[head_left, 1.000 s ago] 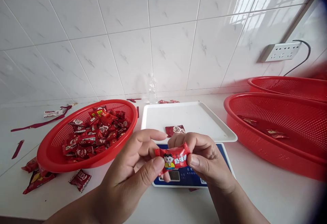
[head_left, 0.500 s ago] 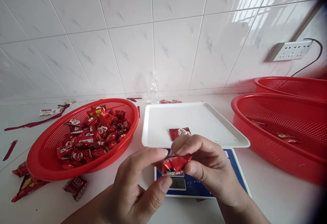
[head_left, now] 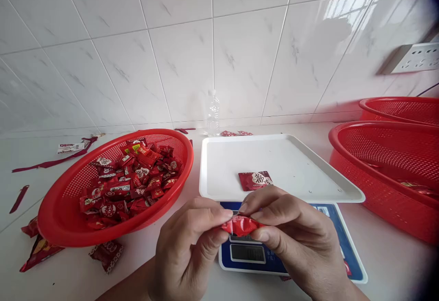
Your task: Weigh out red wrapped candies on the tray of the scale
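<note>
A small red wrapped candy (head_left: 241,226) is pinched at both ends, in front of the scale. My left hand (head_left: 192,241) grips its left end between thumb and fingers. At the other end, my right hand (head_left: 298,232) holds it the same way. Behind my hands, a flat dark red packet with white lettering (head_left: 249,181) lies on the white tray (head_left: 236,150) of the blue weighing scale (head_left: 274,260). To the left stands a red perforated basket (head_left: 65,221) holding many red wrapped candies (head_left: 137,175).
Two more red baskets (head_left: 346,154) stand at the right, with a few packets inside the nearer one. A clear plastic bottle (head_left: 213,113) stands by the tiled wall. Loose red packets (head_left: 107,254) and dark red strips (head_left: 55,160) lie on the counter. A socket strip (head_left: 414,58) is on the wall.
My left finger and thumb have closed on the candy's left end; before, they were apart beside it. My right hand keeps its hold. The view has shifted slightly.
</note>
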`<control>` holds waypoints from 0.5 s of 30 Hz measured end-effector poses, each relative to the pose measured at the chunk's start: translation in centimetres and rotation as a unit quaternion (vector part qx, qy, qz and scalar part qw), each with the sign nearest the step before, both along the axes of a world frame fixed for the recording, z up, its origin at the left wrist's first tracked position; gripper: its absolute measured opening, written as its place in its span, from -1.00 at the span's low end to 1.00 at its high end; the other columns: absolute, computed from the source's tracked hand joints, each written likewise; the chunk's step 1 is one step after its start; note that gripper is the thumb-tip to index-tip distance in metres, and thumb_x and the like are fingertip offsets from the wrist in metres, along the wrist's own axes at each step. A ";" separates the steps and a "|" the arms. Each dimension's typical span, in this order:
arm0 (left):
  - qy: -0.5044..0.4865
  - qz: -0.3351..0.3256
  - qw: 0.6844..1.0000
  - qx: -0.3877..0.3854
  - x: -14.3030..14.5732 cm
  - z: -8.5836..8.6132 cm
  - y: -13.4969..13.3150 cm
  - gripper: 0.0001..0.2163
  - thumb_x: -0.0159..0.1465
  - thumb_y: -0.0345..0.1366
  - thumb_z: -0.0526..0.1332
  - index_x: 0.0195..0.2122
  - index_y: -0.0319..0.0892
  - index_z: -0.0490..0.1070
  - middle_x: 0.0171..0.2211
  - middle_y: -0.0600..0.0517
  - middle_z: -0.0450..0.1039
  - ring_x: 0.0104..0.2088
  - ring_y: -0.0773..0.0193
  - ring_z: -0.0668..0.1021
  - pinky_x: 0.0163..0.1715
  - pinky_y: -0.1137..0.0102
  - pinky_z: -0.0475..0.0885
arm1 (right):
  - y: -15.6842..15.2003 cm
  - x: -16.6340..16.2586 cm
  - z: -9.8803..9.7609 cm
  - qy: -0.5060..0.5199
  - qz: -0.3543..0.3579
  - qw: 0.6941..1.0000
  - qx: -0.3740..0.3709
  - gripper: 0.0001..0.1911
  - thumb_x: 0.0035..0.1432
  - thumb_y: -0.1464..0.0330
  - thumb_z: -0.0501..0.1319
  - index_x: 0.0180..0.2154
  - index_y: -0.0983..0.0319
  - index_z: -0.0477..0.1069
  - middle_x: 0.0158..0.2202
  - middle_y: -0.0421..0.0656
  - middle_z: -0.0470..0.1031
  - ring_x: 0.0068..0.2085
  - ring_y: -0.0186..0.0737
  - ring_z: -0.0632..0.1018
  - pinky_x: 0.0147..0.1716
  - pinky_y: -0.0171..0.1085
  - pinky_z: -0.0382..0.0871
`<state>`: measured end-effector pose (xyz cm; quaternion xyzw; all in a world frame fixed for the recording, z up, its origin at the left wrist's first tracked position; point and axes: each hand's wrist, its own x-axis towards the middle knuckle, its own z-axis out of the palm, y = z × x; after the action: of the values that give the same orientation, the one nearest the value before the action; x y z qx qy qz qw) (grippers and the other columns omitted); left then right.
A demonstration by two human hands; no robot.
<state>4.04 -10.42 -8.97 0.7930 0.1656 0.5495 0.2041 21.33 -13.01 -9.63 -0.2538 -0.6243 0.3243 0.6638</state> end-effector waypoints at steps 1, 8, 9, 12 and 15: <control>-0.008 0.000 1.000 -0.027 0.1 0.0 -0.1 -0.82 0.37 -0.33 0.09 -0.06 -0.08 0.42 -0.33 0.03 0.50 -0.33 0.33 0.56 -0.31 0.50 0.49 | 0.0 0.0 0.0 0.001 0.001 1.000 -0.005 -0.93 0.12 0.41 0.32 -0.33 0.11 0.53 -0.36 -0.18 0.57 -0.32 -0.31 0.56 -0.32 -0.31 0.51; -0.122 -0.089 0.948 -0.279 1.0 -0.8 -0.4 -0.94 0.35 -0.26 0.16 -0.21 -0.03 0.41 -0.44 0.15 0.43 -0.46 0.46 0.47 -0.43 0.60 0.43 | 0.3 -0.2 0.4 0.034 0.060 0.990 -0.122 -0.83 0.13 0.32 0.31 -0.47 0.20 0.41 -0.53 -0.24 0.47 -0.50 -0.43 0.46 -0.50 -0.43 0.39; -0.138 -0.096 0.940 -0.298 1.0 -1.0 -0.3 -0.94 0.35 -0.26 0.16 -0.19 -0.02 0.40 -0.42 0.15 0.43 -0.44 0.45 0.48 -0.40 0.58 0.44 | 0.4 -0.2 0.4 0.038 0.078 0.987 -0.139 -0.82 0.13 0.31 0.31 -0.47 0.21 0.41 -0.53 -0.23 0.48 -0.50 -0.41 0.47 -0.50 -0.41 0.40; -0.154 -0.108 0.932 -0.312 1.0 -1.6 0.0 -0.87 0.37 -0.24 0.11 -0.08 -0.01 0.34 -0.39 0.11 0.48 -0.40 0.38 0.53 -0.31 0.46 0.49 | 1.0 0.3 0.3 0.087 0.098 0.977 -0.166 -0.79 0.13 0.27 0.31 -0.48 0.22 0.41 -0.59 -0.24 0.47 -0.54 -0.42 0.46 -0.53 -0.43 0.38; -0.140 -0.079 0.950 -0.269 1.2 -1.7 0.0 -0.84 0.38 -0.22 0.09 -0.04 -0.01 0.32 -0.41 0.11 0.52 -0.36 0.36 0.55 -0.27 0.46 0.48 | 2.0 1.8 0.5 0.221 0.026 0.963 -0.151 -0.75 0.05 0.25 0.36 -0.52 0.23 0.40 -0.65 -0.29 0.44 -0.61 -0.48 0.42 -0.60 -0.50 0.32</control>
<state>5.24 -10.37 -10.65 0.6343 0.2138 0.5718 0.4743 23.13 -11.04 -9.16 -0.2570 -0.4121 0.4801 0.7305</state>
